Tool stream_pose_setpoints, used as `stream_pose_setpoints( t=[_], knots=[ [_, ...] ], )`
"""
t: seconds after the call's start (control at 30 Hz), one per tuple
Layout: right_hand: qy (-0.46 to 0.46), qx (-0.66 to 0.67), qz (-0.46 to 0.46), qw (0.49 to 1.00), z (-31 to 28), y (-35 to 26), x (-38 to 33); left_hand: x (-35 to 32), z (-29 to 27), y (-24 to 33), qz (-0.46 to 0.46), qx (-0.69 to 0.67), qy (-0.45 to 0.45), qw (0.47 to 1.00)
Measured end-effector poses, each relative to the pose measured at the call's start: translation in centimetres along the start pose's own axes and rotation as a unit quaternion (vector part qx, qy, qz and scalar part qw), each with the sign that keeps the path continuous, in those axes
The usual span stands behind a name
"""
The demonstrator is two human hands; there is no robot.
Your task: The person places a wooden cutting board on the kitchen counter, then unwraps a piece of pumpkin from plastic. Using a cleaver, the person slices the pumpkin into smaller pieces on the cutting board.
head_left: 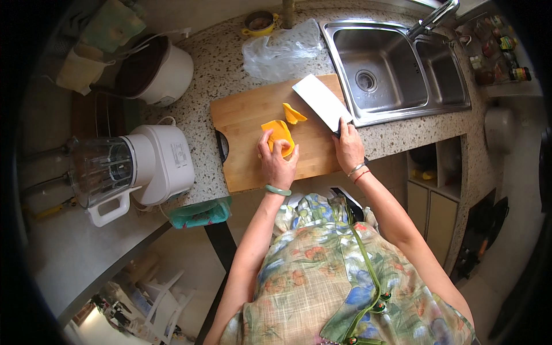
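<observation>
The speckled counter [213, 75] spread around both hands. Beyond the right hand [349, 150], to its right, was the steel sink [343, 75]. Under the two hands lay the wooden board [247, 115]. Well to the left of the left hand [278, 167] stood the blender [164, 164], and farther out beyond it, the cooker [172, 72]. A crumpled clear bag [276, 54] lay beyond the hands, past the board's far edge.

The knife [322, 102] slanted outward and leftward from the right hand, its broad blade above the board's far right part; whether it touched the wood could not be told. The right hand was closed around the dark handle, fingers reaching toward the blade's heel. The left hand was half open, thumb and fingers curved onto the near part of the orange chunk [277, 129], which sat on the board just beyond the palm. A smaller orange strip [293, 114] lay farther out, between that chunk and the blade.

On the blender's base was a pale label [180, 154], its print too small to read. Jars [520, 73] far right of the right hand bore coloured labels, likewise illegible.
</observation>
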State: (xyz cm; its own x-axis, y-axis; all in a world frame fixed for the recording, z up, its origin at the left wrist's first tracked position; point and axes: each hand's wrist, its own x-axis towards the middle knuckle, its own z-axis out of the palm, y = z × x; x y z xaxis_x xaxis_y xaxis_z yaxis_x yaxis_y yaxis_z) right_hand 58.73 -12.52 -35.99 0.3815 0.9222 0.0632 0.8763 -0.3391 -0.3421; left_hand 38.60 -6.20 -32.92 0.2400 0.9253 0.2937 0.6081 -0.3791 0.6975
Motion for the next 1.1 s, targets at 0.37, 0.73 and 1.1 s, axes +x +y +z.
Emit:
stream_pose_setpoints(
  t=[0.37, 0.73, 1.1],
  knots=[
    [-0.022, 0.002, 0.006, 1.0, 0.1, -0.9, -0.4, 1.4, -2.8, -3.4, -0.026, -0.149, -0.029, 0.988],
    [-0.047, -0.048, 0.01, 0.998, 0.6, -1.6, -0.1, 3.7, -2.9, -8.8, -0.254, -0.449, -0.016, 0.856],
    [-0.056, -0.034, 0.043, 0.997, -0.3, -2.9, 0.0, 4.0, -2.5, -9.5, -0.166, -0.23, -0.004, 0.959]
  ],
)
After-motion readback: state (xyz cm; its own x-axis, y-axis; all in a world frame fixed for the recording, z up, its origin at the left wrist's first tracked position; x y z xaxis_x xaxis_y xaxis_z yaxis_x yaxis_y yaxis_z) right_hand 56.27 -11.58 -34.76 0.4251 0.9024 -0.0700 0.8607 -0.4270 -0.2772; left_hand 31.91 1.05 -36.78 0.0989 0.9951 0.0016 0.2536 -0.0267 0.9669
